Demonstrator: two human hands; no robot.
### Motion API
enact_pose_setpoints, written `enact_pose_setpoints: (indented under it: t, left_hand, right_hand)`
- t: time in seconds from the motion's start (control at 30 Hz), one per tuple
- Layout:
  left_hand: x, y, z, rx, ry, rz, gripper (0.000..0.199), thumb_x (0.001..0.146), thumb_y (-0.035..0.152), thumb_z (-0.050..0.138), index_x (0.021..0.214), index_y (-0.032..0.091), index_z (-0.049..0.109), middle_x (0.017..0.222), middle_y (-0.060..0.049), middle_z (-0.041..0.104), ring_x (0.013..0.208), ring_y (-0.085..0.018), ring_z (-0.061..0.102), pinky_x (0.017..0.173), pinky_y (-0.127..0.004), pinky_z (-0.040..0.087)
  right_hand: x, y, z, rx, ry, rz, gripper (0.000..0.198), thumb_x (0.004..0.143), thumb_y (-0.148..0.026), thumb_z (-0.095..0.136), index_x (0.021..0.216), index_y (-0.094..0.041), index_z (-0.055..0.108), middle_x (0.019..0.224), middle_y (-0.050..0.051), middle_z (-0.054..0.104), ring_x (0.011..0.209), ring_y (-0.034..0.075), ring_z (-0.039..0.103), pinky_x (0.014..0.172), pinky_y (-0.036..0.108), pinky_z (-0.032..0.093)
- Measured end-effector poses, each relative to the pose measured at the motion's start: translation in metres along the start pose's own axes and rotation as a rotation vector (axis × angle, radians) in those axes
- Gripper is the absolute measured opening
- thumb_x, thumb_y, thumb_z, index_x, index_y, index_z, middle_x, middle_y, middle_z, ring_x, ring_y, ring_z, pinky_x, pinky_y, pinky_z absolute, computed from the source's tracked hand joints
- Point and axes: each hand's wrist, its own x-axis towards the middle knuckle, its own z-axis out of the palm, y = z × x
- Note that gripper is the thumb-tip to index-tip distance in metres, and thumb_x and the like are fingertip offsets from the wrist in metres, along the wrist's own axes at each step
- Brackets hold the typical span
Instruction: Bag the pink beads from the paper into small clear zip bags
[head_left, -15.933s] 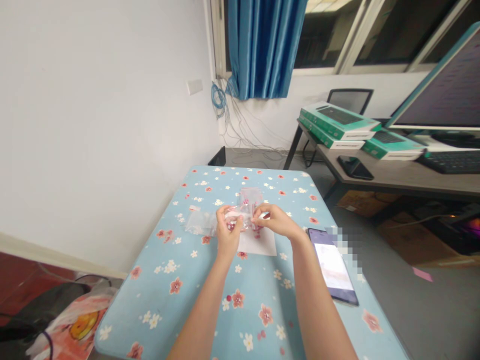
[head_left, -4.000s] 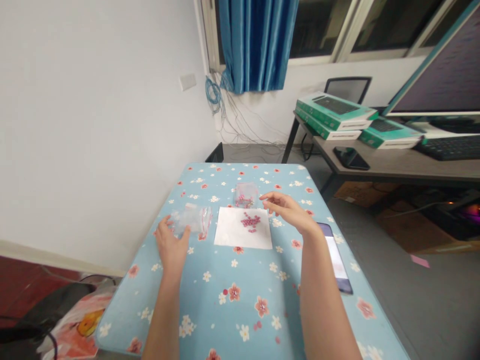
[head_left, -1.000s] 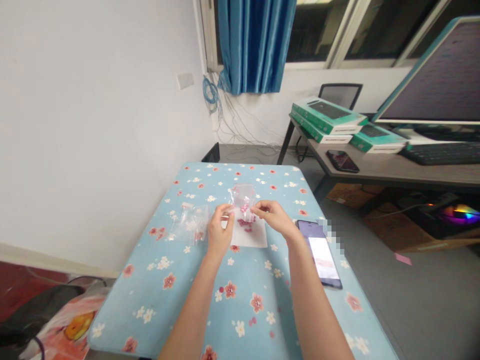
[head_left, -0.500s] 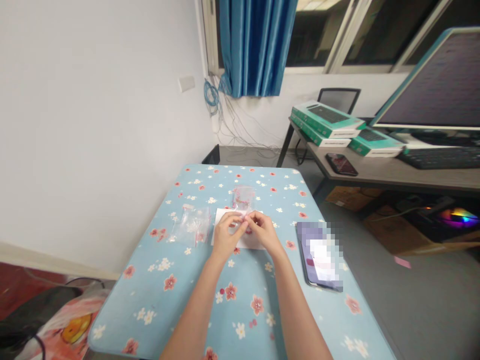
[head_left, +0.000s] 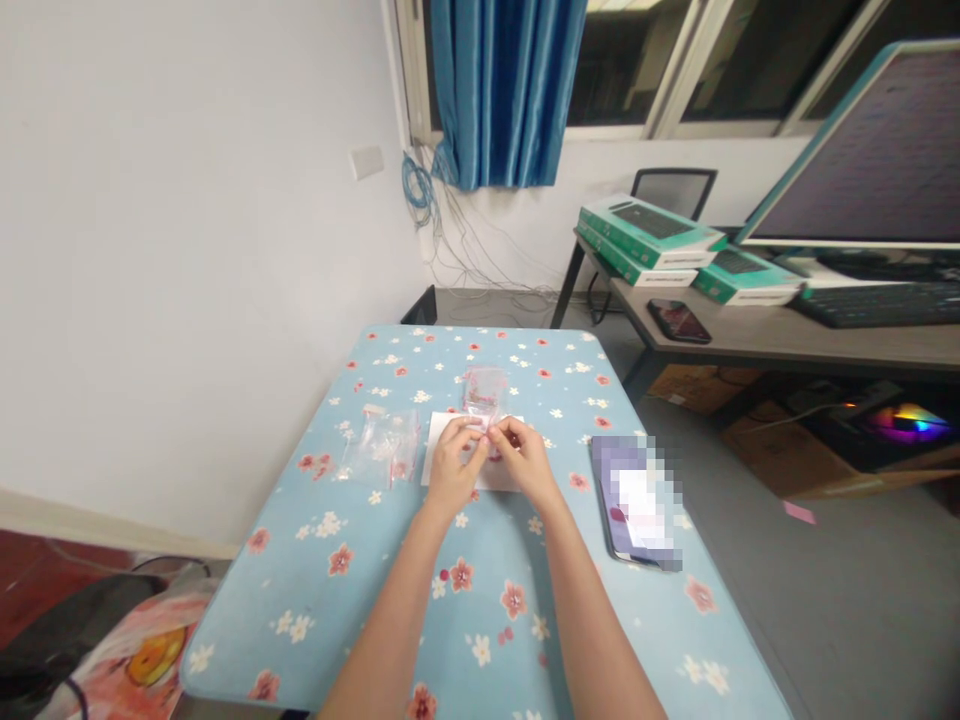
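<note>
My left hand [head_left: 454, 466] and my right hand [head_left: 523, 464] meet over a white sheet of paper [head_left: 434, 452], their thumbs and forefingers pinched together. Whatever lies between the fingertips is too small and too covered to make out. A little red shows on the paper beneath the fingers. Just beyond the fingertips lies a small clear plastic bag [head_left: 486, 384] with reddish bits inside. To the left of my left hand, a larger clear plastic bag [head_left: 384, 447] with a red edge lies flat on the flowered tablecloth [head_left: 315, 560].
At the right of the table lies a tablet-like device [head_left: 609, 500], partly blurred out. A small red dot [head_left: 444, 575] sits nearer my forearms. On the desk to the right are green boxes [head_left: 649, 232], a phone [head_left: 679, 321], a keyboard [head_left: 877, 303] and a monitor [head_left: 862, 150].
The whole view has shifted slightly, with the scene sitting a little higher and further left. Both hands keep almost the same pinched pose over the paper.
</note>
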Motion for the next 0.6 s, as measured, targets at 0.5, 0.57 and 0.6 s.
enact_pose_setpoints:
  t: [0.5, 0.57, 0.6]
  left_hand:
    - [-0.008, -0.002, 0.011, 0.288, 0.303, 0.085, 0.015, 0.084, 0.020, 0.047, 0.073, 0.020, 0.057, 0.095, -0.007, 0.059, 0.092, -0.019, 0.054, 0.085, -0.034, 0.042]
    - [-0.008, -0.003, 0.012, 0.305, 0.309, 0.087, 0.015, 0.084, 0.020, 0.047, 0.073, 0.020, 0.057, 0.095, -0.006, 0.060, 0.092, -0.019, 0.054, 0.085, -0.034, 0.042]
    - [-0.009, -0.003, 0.012, 0.310, 0.310, 0.087, 0.015, 0.084, 0.020, 0.047, 0.073, 0.020, 0.057, 0.095, -0.006, 0.060, 0.092, -0.019, 0.054, 0.085, -0.034, 0.042]
  right_hand:
    - [-0.006, -0.020, 0.014, -0.427, 0.045, -0.125, 0.027, 0.092, -0.036, 0.036, 0.071, -0.022, 0.048, 0.065, 0.001, 0.055, 0.059, 0.015, 0.048, 0.056, 0.025, 0.031]
    - [-0.006, -0.020, 0.013, -0.447, 0.043, -0.122, 0.028, 0.092, -0.036, 0.036, 0.071, -0.022, 0.048, 0.064, 0.001, 0.055, 0.059, 0.015, 0.048, 0.056, 0.025, 0.031]
    - [-0.006, -0.020, 0.013, -0.454, 0.042, -0.122, 0.028, 0.092, -0.036, 0.035, 0.071, -0.022, 0.047, 0.064, 0.000, 0.055, 0.059, 0.015, 0.048, 0.056, 0.025, 0.031]
